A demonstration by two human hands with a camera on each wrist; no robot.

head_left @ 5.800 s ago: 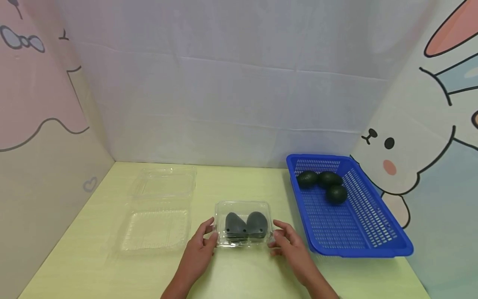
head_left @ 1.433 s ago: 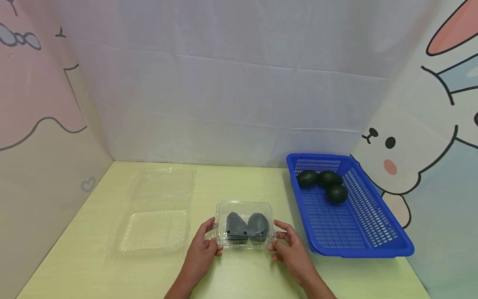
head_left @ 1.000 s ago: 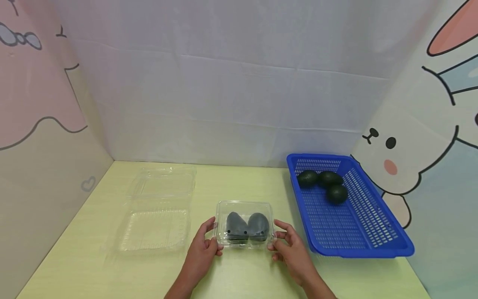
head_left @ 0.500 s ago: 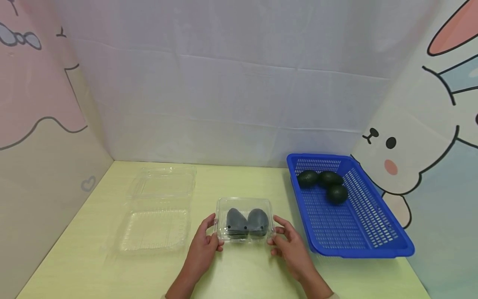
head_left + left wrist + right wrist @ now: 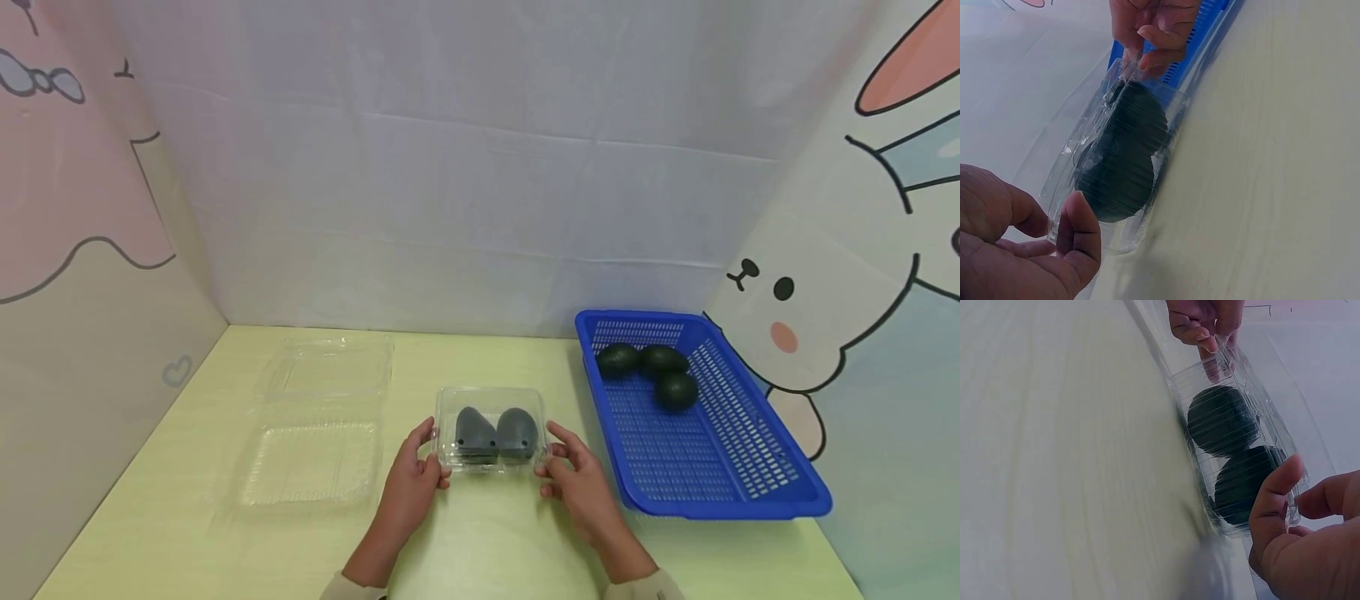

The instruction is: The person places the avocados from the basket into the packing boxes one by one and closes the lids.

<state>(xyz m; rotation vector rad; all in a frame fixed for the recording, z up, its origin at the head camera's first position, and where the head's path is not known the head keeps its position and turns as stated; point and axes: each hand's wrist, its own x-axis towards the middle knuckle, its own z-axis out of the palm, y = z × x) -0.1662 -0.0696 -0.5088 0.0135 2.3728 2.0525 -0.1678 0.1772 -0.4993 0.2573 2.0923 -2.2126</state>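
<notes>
A lidded clear plastic clamshell box (image 5: 491,397) with two dark avocados inside (image 5: 517,432) is in the middle of the head view. My left hand (image 5: 408,487) pinches the rim at its left end between thumb and fingers. At the opposite end, my right hand (image 5: 587,493) pinches the rim in the same way. The left wrist view shows the ribbed side of the box (image 5: 1110,240), its avocados dark behind the plastic. Seen from the right wrist, the lid is down over the avocados (image 5: 1222,422).
To the left, a second clear clamshell box (image 5: 311,462) lies open, its lid half (image 5: 330,367) toward the back wall. A blue plastic basket (image 5: 738,507) on the right holds three avocados (image 5: 677,391). A white cloth (image 5: 465,200) hangs behind the pale yellow table (image 5: 480,558).
Both hands first stood loosely at the ends of the clamshell box, then gripped its rim. In the last half second they and the box have moved slightly away from me, toward the back.
</notes>
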